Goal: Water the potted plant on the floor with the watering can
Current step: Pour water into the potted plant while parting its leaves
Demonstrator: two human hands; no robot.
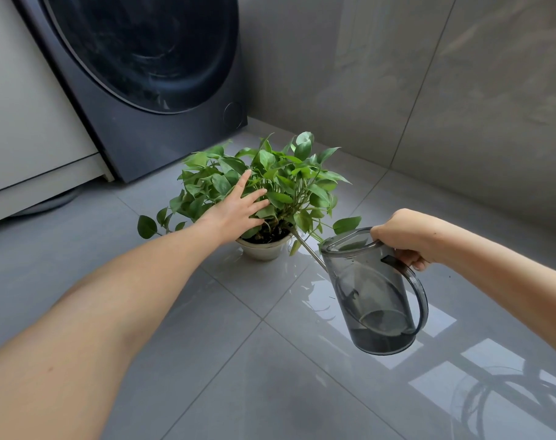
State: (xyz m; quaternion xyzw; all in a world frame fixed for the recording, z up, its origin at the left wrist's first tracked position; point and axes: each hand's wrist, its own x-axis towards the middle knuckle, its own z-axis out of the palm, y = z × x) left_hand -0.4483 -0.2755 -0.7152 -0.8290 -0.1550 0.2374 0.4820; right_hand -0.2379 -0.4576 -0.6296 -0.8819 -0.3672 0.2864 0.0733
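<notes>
A leafy green plant [289, 179] grows in a small cream pot [264, 249] on the grey tiled floor. My left hand [238, 211] lies flat against the leaves on the plant's left side, fingers spread, pushing foliage aside. My right hand [403, 239] grips the handle of a smoky transparent watering can [375, 293], which is tilted toward the plant. Its thin metal spout [305, 246] reaches in under the leaves at the pot's right rim. Some water sits in the can's bottom.
A dark front-loading washing machine [149, 74] stands right behind the plant, with a white cabinet [26, 122] to its left. A grey tiled wall [429, 90] rises behind and to the right. Glossy floor tiles [270, 376] stretch toward me.
</notes>
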